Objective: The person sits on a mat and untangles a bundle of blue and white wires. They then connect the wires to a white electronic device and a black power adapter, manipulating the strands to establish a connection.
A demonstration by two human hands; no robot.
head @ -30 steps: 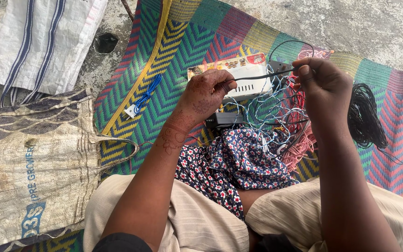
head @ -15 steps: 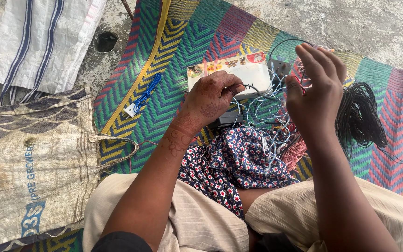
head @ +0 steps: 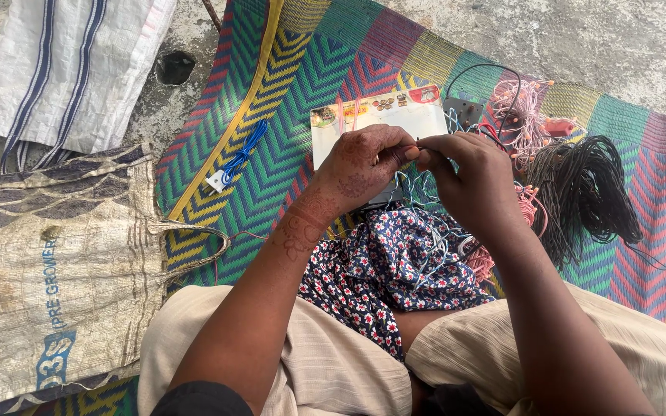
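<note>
**Both hands meet over the thin wire**

The person sits cross-legged on a chevron-striped woven mat (head: 302, 85), and the 2 hands have come together since half a second ago. Then the right hand (head: 468, 173) was lifted with fingers fanned, well apart from the left; now it has dropped and closed, its fingertips touching those of the left hand (head: 368, 166). Between them runs a thin wire (head: 419, 143), pinched by the thumb and forefinger of each hand, just above a flat white box (head: 375, 123) with a colourful printed edge. The left hand has barely shifted, its wrist in the same spot over the lap.

Below the hands, a loose tangle of pale blue and white wires (head: 433, 239) spills over a dark floral cloth (head: 395, 270) lying across the person's lap. To the right of the right hand sit a bundle of pink wires (head: 522, 115) and, further right, a thick bunch of black wires (head: 587, 189) on the mat. A small coil of blue cable with a white plug (head: 237, 158) lies on the mat to the left, well apart from the hands. Beyond the mat's left edge are a printed burlap sack (head: 55, 285) and a white striped bag (head: 63, 69) on the concrete.
</note>
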